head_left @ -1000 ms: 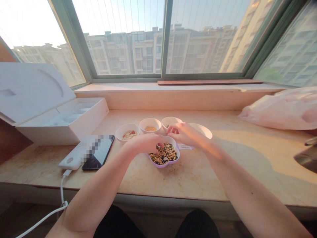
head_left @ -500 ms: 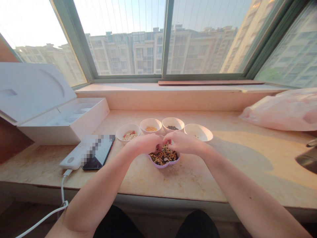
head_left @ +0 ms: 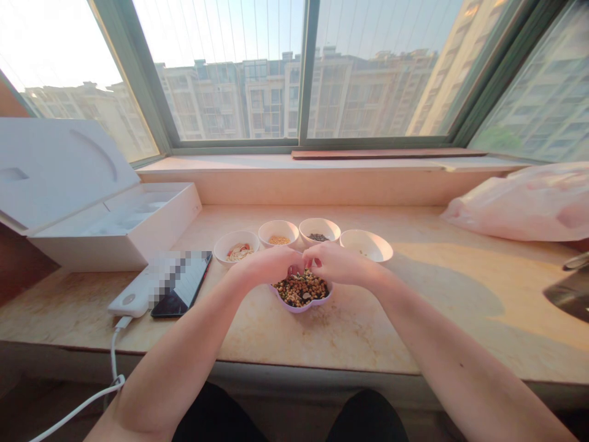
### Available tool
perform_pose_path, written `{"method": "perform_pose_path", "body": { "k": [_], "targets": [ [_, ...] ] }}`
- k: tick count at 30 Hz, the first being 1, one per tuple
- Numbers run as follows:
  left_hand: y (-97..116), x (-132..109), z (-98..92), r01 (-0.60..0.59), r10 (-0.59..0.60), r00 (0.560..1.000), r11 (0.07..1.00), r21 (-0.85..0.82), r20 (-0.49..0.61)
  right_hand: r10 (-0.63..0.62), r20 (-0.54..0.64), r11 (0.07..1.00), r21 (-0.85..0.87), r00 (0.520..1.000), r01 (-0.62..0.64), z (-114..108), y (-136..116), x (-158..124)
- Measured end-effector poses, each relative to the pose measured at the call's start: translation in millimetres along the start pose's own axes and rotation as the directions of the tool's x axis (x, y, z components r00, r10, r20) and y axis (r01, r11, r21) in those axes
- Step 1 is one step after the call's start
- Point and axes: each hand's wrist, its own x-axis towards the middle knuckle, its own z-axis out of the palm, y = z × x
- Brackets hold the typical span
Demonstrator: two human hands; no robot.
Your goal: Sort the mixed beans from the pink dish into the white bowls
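Note:
A lilac bowl with a wavy rim holds a mix of tan and dark beans or seeds. Over its far side, my left hand is closed with its fingers curled down. My right hand is bent in a pinch beside it, fingertips close to the left ones. Whatever the fingers hold is too small or hidden to name. Behind the hands stand white bowls: one with pale flat pieces and red bits, one with yellow grains, one with dark seeds, and one with a few pale pieces.
At left, a white power bank with a cable lies beside a phone. Behind them an open white box stands on the stone ledge. A plastic bag and a dark object are at right.
The whole view has shifted very slightly. Both hands stay over the lilac bowl, and their fingers have moved a little, with the fingertips still close together.

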Motion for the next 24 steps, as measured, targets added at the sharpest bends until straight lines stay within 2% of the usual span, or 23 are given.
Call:
{"method": "perform_pose_path", "body": {
  "k": [9,14,18,24],
  "targets": [
    [1,1,0.0,0.017,-0.017,1.0,0.998,-0.06,0.007,0.044,0.008,0.999,0.002,0.999,-0.044,-2,1,1],
    [1,2,0.3,0.024,-0.024,1.0,1.0,-0.006,0.003,0.049,0.007,0.998,0.025,0.999,-0.049,-2,0,0],
    [4,3,1.9,-0.031,0.03,0.999,0.999,0.032,0.041,0.048,-0.01,0.997,0.062,0.999,-0.047,-1,2,-1],
    [12,5,1.5,-0.046,0.043,0.998,0.997,0.068,0.049,0.042,-0.028,0.997,0.058,0.999,-0.041,2,4,-1]
  ]
}}
